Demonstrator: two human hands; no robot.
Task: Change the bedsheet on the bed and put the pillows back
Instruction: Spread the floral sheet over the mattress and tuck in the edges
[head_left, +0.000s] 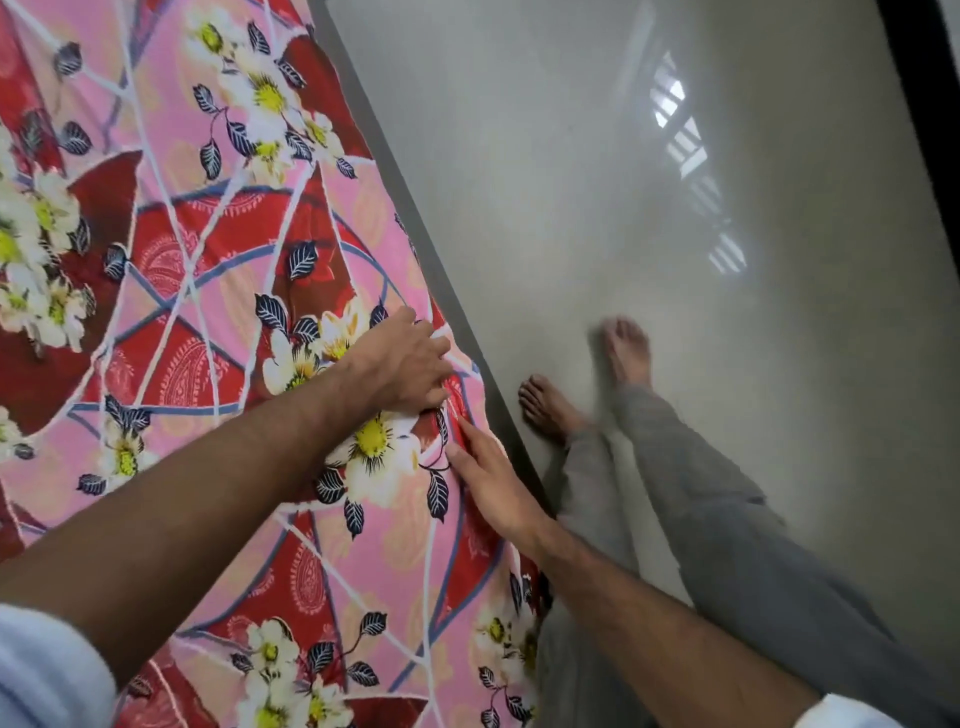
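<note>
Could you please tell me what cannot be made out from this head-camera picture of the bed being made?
- Pillows: none in the head view; the frame edges cut off most of the bed.
- Bedsheet edge by the floor: whether it is tucked is hidden under the left hand and right hand.
- Left fingertips: curled into the fabric, so the grip is unclear.
- The farther foot: motion-blurred.
</note>
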